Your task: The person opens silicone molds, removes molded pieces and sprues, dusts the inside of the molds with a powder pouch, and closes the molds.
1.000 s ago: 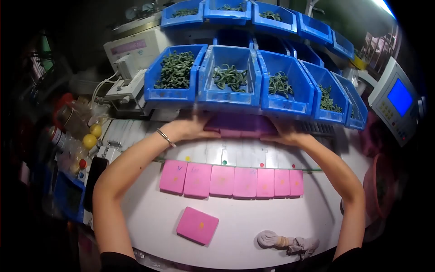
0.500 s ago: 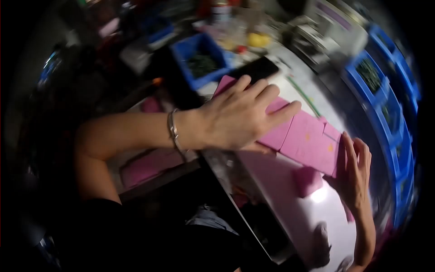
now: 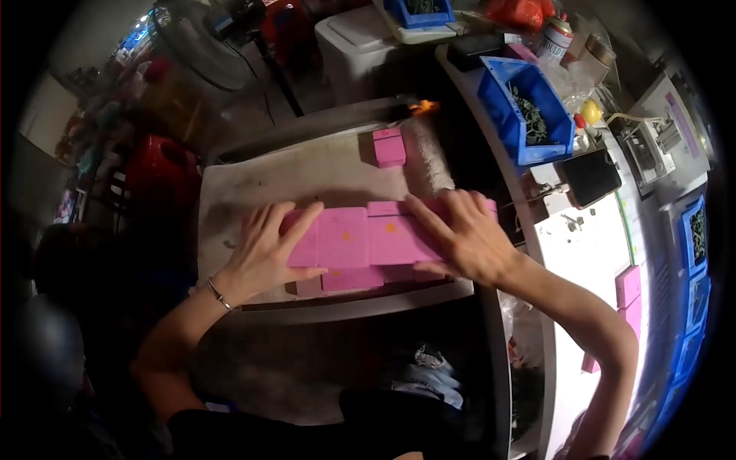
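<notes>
A row of pink blocks (image 3: 343,238) spans the space between my two hands, over a pale cloth-like surface (image 3: 268,180). My left hand (image 3: 264,245), with a bracelet at the wrist, grips the row's left end, thumb along the near side. At the right end my right hand (image 3: 468,241) grips the blocks, fingers over the top. Beneath the near edge of the row, more pink blocks (image 3: 353,277) show on the surface. One small pink block (image 3: 389,147) sits apart, farther back. Whether the held row touches the blocks below is unclear.
On the right, a white worktop (image 3: 571,264) bears a blue bin (image 3: 517,107) of small dark green parts, a phone (image 3: 590,178) and pink blocks (image 3: 629,295). More blue bins (image 3: 694,287) line the far right. A fan (image 3: 203,50) stands at the back left.
The view has turned left. Both hands have carried the row of pink blocks from over the white worktop to over the pale surface.
</notes>
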Available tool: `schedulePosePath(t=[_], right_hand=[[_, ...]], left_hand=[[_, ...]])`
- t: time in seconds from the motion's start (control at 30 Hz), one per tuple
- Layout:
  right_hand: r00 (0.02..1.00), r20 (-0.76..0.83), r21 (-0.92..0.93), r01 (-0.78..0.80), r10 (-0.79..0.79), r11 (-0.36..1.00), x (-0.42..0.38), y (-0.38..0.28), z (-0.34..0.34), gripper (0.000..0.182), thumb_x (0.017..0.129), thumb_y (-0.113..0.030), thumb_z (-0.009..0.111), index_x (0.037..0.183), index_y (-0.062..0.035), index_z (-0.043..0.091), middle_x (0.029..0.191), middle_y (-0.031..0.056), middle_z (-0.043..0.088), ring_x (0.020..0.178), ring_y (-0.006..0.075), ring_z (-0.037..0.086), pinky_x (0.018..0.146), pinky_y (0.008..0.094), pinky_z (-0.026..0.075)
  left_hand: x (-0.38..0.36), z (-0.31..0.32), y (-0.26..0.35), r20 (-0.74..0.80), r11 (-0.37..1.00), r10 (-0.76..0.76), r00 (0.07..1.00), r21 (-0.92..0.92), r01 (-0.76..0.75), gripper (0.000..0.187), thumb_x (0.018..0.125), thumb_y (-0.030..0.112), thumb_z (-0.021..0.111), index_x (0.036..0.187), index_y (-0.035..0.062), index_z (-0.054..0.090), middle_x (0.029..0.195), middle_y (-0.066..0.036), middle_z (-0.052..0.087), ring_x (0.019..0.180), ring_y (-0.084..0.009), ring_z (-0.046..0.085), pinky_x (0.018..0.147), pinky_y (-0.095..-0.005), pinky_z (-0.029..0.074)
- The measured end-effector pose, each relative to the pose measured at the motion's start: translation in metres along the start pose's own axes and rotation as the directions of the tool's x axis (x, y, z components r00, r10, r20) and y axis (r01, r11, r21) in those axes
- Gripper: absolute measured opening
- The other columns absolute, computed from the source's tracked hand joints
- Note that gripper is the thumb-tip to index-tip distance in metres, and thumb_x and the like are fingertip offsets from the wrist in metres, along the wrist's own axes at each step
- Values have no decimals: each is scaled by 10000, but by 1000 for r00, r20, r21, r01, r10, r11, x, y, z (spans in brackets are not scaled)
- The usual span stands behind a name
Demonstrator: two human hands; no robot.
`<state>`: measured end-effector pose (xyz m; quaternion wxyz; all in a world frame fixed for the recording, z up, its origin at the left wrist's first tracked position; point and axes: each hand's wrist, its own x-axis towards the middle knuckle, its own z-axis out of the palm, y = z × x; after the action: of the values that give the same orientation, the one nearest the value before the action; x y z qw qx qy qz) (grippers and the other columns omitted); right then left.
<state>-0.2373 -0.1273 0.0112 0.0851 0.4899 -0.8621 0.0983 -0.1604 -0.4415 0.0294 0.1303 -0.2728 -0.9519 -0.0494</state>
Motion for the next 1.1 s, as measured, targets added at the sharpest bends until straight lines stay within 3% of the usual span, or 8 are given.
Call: schedulePosePath(t=[0.17,0.6,0.67,0.8,0.9,0.93,1.03,1.1], right_hand=[[988,151,-1,29,-29,1000,54,13,78,829,828,-608,521,1461,-125,288,1120,201,475,1064,317,448,888,442,358],[991,-48,179,-116,127,977,63,4,108,863,822,-640,489,1408,-23,342,1275,223,431,1178,380,406,977,522,327],[966,-148,193,-184,214,964,39,-13,85,756,836,-533,555,1362,-12,402,1285,226,445,1186,375,432,1016,498,335],[919,-294,72,-253,263,965,-62,-19,5,590,801,-341,660,1262,-12,494,1219,168,515,1102,312,518,973,436,400],[663,-383,61,-676,643,734,-158,-26,-43,627,768,-275,716,1287,-29,466,1233,184,499,1109,348,511,960,454,411],[579,-409,1,-773,705,635,-190,-31,-56,675,752,-269,734,1309,-30,439,1258,198,473,1135,366,488,971,464,401],[338,-478,-120,-939,811,321,-260,-56,-77,788,723,-269,765,1366,-40,370,1326,231,394,1210,406,406,1003,488,370],[208,-444,-94,-978,871,186,-284,-73,-74,850,712,-247,774,1393,-18,320,1338,245,372,1232,414,372,1021,485,352]], left_hand=[[-28,58,-53,49,996,-79,996,-38,81,843,632,418,798,1342,99,473,1104,-149,467,977,-311,502,855,-432,419],[-8,70,-53,95,989,-105,990,-94,114,765,741,419,704,1340,25,436,1214,-177,451,1099,-363,466,956,-469,374],[19,71,-35,-212,946,-50,976,-323,-22,666,824,458,647,1284,0,495,1222,-183,451,1136,-340,454,946,-451,382],[87,46,13,-555,912,280,783,-101,-398,420,920,331,524,1122,-34,581,1107,-182,539,1008,-317,563,818,-418,476],[145,42,57,-658,699,445,607,-169,-695,327,920,268,511,1013,-33,599,948,-163,598,788,-273,616,675,-362,504],[161,42,78,-658,472,306,688,-522,-710,305,919,258,519,976,-31,597,878,-145,594,720,-248,603,631,-352,497],[210,28,163,-272,-643,223,936,-763,-69,349,925,287,538,962,-58,579,677,-79,513,556,-192,542,467,-279,479],[241,26,205,-165,-653,552,817,-695,301,278,917,201,528,991,-62,578,702,-107,572,575,-186,586,415,-261,460]])
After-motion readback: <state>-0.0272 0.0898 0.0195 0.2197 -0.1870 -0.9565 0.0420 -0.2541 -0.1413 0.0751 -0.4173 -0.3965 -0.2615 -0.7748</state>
